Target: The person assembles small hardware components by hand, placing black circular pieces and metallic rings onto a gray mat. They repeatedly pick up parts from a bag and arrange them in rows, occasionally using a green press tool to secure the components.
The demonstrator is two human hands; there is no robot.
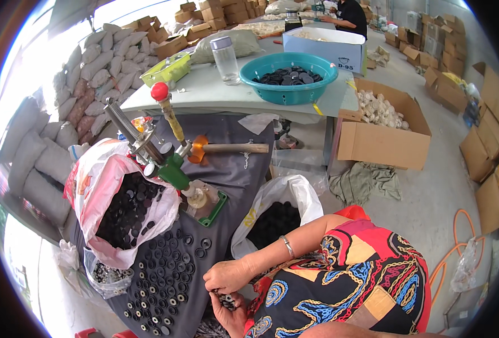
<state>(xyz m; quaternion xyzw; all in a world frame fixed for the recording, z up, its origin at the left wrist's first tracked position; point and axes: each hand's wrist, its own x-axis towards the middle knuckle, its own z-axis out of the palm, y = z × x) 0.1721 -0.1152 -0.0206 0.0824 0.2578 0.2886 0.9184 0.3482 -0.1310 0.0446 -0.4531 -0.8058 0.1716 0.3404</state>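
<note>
My left hand (231, 319) is cupped with its palm up, holding several small pale-and-dark rings (226, 302). Over it, my right hand (228, 276), with a metal bangle on the wrist, has its fingers curled down at the rings; what lies between its fingertips is hidden. To the left, many round black caps (173, 254) lie spread on a dark cloth (218, 152), some with pale rings in their middles. Beside them, a small clear bag (109, 280) contains more small rings. A pink-and-white bag (100, 225) full of black discs (128, 208) stands open behind.
A green hand press (173, 172) with a red ball knob stands beyond the caps, near a wooden-handled mallet (232, 148). A white sack (303, 194) holds black pieces. Behind are a teal basin (288, 97) and a cardboard box (382, 146). Another person (351, 16) is far off.
</note>
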